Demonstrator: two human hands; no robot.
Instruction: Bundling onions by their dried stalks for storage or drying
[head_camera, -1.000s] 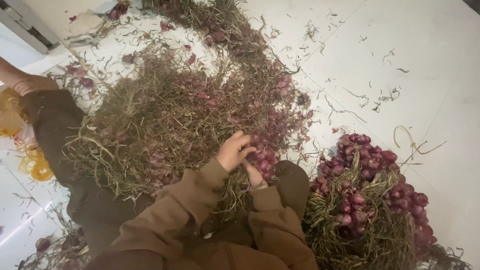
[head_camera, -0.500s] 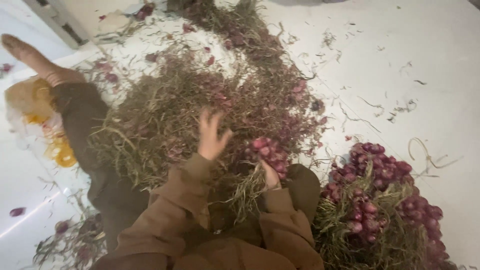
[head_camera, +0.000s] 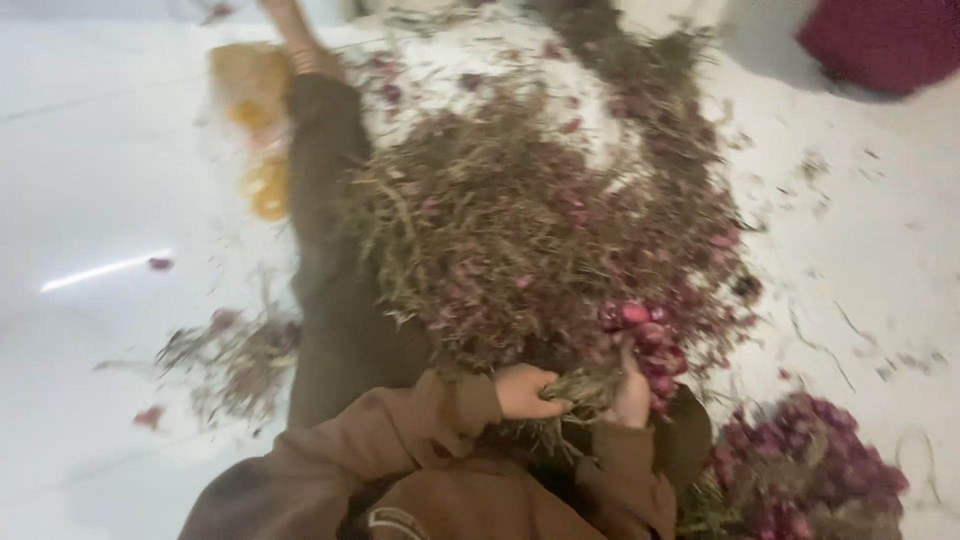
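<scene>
While the view is pretty blurry, you can see both hands meeting low at the near edge of the big pile of dried stalks (head_camera: 520, 230) on the white floor (head_camera: 100, 200). The left hand (head_camera: 528, 391) has its fingers clenched around the stems, and the right hand (head_camera: 632, 392) grasps the bunch of red shallots (head_camera: 645, 335) right at the bulbs, so the bunch stays gathered together. A 2nd bundle (head_camera: 810, 470) sits just to the right. The outstretched leg (head_camera: 330, 250) hems in the pile's left side.
</scene>
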